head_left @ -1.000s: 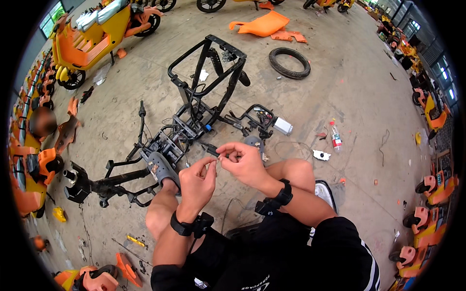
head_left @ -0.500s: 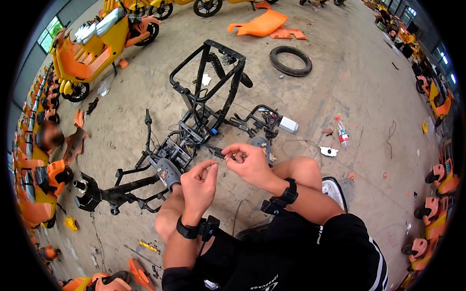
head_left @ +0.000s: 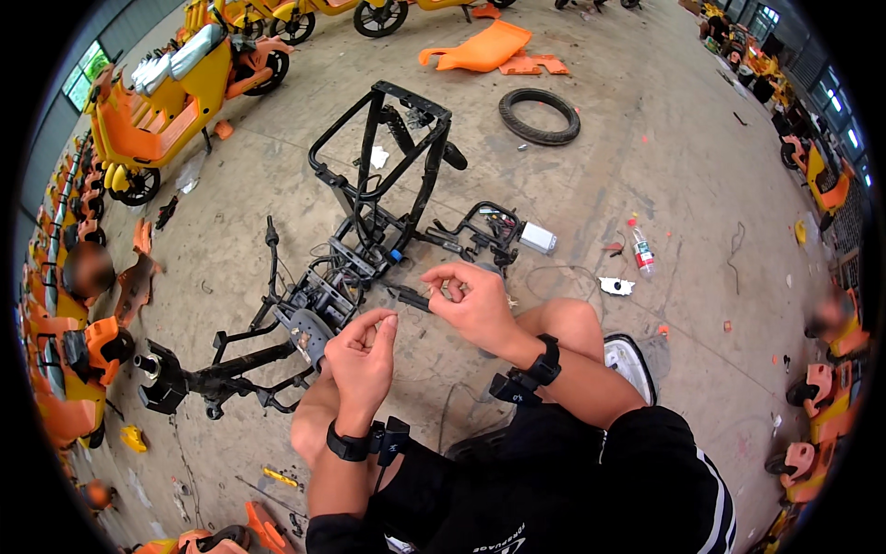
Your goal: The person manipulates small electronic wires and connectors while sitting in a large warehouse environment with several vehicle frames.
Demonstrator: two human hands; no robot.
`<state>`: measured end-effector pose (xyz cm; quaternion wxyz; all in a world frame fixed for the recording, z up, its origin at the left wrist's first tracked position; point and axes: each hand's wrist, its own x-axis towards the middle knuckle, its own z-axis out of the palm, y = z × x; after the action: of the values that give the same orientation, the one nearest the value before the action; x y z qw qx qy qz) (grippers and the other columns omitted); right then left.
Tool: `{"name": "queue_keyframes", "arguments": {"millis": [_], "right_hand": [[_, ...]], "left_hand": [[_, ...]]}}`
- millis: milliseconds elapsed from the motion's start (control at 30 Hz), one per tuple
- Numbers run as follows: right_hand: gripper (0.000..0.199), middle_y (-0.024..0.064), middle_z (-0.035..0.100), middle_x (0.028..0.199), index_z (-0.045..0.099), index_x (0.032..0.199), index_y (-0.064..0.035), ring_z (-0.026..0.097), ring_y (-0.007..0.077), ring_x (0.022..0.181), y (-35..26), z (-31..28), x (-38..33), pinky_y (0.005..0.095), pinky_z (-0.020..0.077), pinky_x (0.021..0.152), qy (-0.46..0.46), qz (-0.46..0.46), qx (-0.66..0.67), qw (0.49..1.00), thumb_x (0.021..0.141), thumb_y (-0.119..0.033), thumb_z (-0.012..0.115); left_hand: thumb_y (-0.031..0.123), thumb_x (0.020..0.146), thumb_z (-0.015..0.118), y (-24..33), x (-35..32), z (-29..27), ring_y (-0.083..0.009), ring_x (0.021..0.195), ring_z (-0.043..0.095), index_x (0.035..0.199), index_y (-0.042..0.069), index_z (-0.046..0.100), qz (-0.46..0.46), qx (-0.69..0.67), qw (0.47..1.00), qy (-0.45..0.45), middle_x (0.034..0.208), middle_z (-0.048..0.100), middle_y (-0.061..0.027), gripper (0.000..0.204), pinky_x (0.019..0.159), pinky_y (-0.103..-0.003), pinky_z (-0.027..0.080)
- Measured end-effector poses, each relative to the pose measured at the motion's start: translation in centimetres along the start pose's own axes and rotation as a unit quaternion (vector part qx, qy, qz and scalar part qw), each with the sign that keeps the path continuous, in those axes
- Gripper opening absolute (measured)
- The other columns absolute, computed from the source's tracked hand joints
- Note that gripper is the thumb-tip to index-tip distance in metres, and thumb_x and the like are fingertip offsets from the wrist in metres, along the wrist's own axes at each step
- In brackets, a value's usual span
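Bare floor (head_left: 420, 360) shows between left hand (head_left: 360, 362), fingers (head_left: 371, 319) pressed together, and right hand (head_left: 480, 311), fingers curled, contact unclear.

Black short-sleeve shirt (head_left: 572, 485), white stripes (head_left: 720, 499) down its right side, white print low on front. 2 black wrist straps (head_left: 349, 443), 1 per wrist, each with boxy black module (head_left: 395, 438); thin dark cable (head_left: 378, 478) off left one. Grey perforated clog (head_left: 309, 334), left foot.

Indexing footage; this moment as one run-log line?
left hand: pinched, contents unclear | right hand: curled, contents unclear | black tubular metal frame: on grey floor
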<state>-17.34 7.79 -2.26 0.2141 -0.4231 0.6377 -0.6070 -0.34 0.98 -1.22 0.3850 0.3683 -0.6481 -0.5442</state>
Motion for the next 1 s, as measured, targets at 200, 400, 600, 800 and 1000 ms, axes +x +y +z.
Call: {"name": "queue_keyframes", "arguments": {"millis": [200,400,600,800,1000], "right_hand": [[0.020,0.0029,0.067,0.089,0.073,0.101,0.0004,0.045,0.0043,0.061,1.0,-0.6,0.4,0.0210,0.0398,0.055,0.011,-0.017,-0.024,1.000,0.082,0.000,0.067],[0.025,0.0093,0.068,0.106,0.071,0.111,0.0002,0.062,0.0100,0.075,0.3,0.2,-0.6,0.0215,0.0499,0.064,-0.093,-0.015,0.044,0.995,0.086,-0.002,0.070],[0.024,0.0089,0.069,0.104,0.072,0.110,-0.0024,0.065,0.0131,0.077,-0.9,0.7,-0.9,0.0249,0.0529,0.063,-0.095,-0.129,0.002,0.987,0.086,-0.006,0.074],[0.012,0.0064,0.069,0.088,0.072,0.096,-0.0029,0.064,0.0154,0.071,0.0,0.7,-0.7,0.0270,0.0516,0.058,-0.085,-0.136,-0.028,0.987,0.088,-0.010,0.073],[0.009,0.0069,0.068,0.084,0.070,0.089,-0.0036,0.064,0.0201,0.070,0.2,0.3,-0.8,0.0301,0.0513,0.059,-0.059,-0.169,-0.080,0.981,0.084,-0.011,0.073]], "left_hand": [[0.004,0.093,0.070,0.7,0.5,-0.9,0.0007,0.057,0.032,0.096,-0.006,0.071,-0.019,-0.036,0.999,0.036,0.064,0.044,0.0107,0.010,0.051,-0.019,0.023],[0.005,0.093,0.071,0.3,0.3,-1.4,0.0010,0.057,0.032,0.098,-0.006,0.071,-0.028,-0.044,0.998,0.021,0.065,0.043,0.0115,0.012,0.051,-0.019,0.024],[0.006,0.092,0.072,0.4,0.2,-0.9,0.0010,0.058,0.033,0.099,-0.003,0.072,-0.033,-0.012,0.999,0.001,0.066,0.044,0.0114,0.012,0.050,-0.019,0.024],[0.004,0.093,0.069,0.6,0.2,-0.7,0.0012,0.057,0.035,0.096,-0.003,0.070,-0.027,-0.025,0.999,-0.022,0.064,0.044,0.0109,0.008,0.050,-0.019,0.023],[0.007,0.089,0.070,0.9,0.3,0.0,-0.0070,0.065,0.048,0.105,-0.002,0.067,0.036,0.118,0.992,-0.025,0.072,0.055,0.0021,0.018,0.062,-0.023,0.039]]}}
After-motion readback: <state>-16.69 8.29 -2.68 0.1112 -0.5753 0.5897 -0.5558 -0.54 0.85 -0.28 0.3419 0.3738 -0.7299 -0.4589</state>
